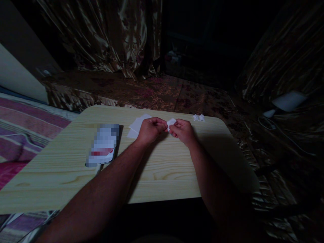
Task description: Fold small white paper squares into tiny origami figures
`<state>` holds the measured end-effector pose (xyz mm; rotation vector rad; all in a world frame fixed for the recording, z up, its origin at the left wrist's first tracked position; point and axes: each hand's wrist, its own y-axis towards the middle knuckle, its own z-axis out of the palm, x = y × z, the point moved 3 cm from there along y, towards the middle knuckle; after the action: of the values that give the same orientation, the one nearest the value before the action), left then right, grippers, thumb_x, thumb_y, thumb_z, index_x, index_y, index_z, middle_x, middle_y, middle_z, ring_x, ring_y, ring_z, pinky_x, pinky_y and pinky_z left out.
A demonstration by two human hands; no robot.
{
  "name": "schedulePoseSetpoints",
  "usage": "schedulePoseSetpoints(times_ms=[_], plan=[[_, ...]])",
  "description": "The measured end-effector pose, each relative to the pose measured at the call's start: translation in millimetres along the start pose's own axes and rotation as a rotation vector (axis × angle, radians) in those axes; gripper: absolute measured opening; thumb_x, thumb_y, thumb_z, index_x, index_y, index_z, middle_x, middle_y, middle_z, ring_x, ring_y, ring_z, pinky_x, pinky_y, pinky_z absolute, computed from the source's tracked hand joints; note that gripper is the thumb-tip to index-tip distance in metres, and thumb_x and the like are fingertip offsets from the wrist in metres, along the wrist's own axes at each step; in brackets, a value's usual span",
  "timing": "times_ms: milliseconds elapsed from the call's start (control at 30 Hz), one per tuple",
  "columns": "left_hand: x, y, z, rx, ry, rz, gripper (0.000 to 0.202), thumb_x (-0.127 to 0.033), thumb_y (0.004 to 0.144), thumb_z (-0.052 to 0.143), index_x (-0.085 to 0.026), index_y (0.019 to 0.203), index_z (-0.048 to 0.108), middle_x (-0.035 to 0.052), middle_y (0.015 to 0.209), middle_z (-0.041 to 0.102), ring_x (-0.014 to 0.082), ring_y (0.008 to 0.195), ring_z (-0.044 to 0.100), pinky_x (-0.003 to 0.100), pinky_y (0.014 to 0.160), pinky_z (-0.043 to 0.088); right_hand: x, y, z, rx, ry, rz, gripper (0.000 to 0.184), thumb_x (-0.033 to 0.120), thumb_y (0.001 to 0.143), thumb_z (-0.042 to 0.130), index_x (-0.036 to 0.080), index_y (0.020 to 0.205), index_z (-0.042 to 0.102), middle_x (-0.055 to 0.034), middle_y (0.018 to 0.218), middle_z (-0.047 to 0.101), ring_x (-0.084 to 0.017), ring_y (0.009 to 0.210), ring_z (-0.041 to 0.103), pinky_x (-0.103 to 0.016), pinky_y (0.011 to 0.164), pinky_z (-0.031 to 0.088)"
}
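Observation:
Above the far half of the wooden table, both hands meet at a small piece of folded white paper. My right hand pinches it between thumb and fingers. From the other side, my left hand grips its left edge with closed fingertips. Loose white sheets of paper lie flat beside and partly behind the left hand. Two small folded white paper pieces sit close together near the far right edge of the table. The fingers hide part of the held paper's folds.
A phone with a blurred-out screen lies left of my left forearm on the wood-grain table. Beyond stand a dark patterned ledge and shiny curtains. A lamp with a cable is at right, and striped bedding at left.

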<state>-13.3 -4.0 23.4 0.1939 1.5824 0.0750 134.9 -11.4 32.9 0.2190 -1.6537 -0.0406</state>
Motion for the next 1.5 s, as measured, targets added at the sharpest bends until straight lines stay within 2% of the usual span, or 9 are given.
schedulePoseSetpoints(times_ms=[267,900,1200,1500], plan=[[1.0,0.6,0.4,-0.008,-0.011,0.011,0.026,-0.035,0.065,0.071,-0.013,0.078,0.068,0.0061,0.066,0.068,0.0123,0.053,0.055,0.023,0.048,0.04,-0.7,-0.2,0.4,0.025,-0.002,0.0,0.017,0.031,0.068,0.064,0.015,0.07,0.06,-0.001,0.059,0.064,-0.006,0.041,0.045,-0.018,0.037,0.032],[3.4,1.8,-0.1,-0.038,-0.03,0.014,0.028,-0.036,0.065,0.072,-0.012,0.08,0.069,0.006,0.067,0.068,0.0134,0.055,0.058,0.023,0.049,0.043,-5.5,1.0,0.0,0.037,-0.013,-0.019,0.019,0.032,0.071,0.063,0.014,0.076,0.062,0.0007,0.059,0.06,-0.006,0.042,0.044,-0.018,0.037,0.031],[3.0,1.5,-1.2,-0.072,-0.024,0.009,0.028,-0.035,0.062,0.074,-0.012,0.078,0.07,0.0052,0.067,0.068,0.0115,0.054,0.056,0.023,0.051,0.043,-13.2,3.8,0.2,-0.004,-0.069,-0.078,0.017,0.031,0.071,0.063,0.014,0.074,0.06,0.0014,0.057,0.058,-0.007,0.043,0.045,-0.018,0.039,0.032],[1.7,0.6,0.3,-0.089,-0.005,0.04,0.02,-0.031,0.065,0.072,-0.013,0.073,0.069,0.0036,0.067,0.068,0.0106,0.056,0.055,0.022,0.055,0.043,-14.9,4.0,0.1,-0.042,-0.153,-0.104,0.017,0.032,0.072,0.061,0.015,0.073,0.06,0.0004,0.059,0.06,-0.008,0.047,0.048,-0.019,0.044,0.035]])
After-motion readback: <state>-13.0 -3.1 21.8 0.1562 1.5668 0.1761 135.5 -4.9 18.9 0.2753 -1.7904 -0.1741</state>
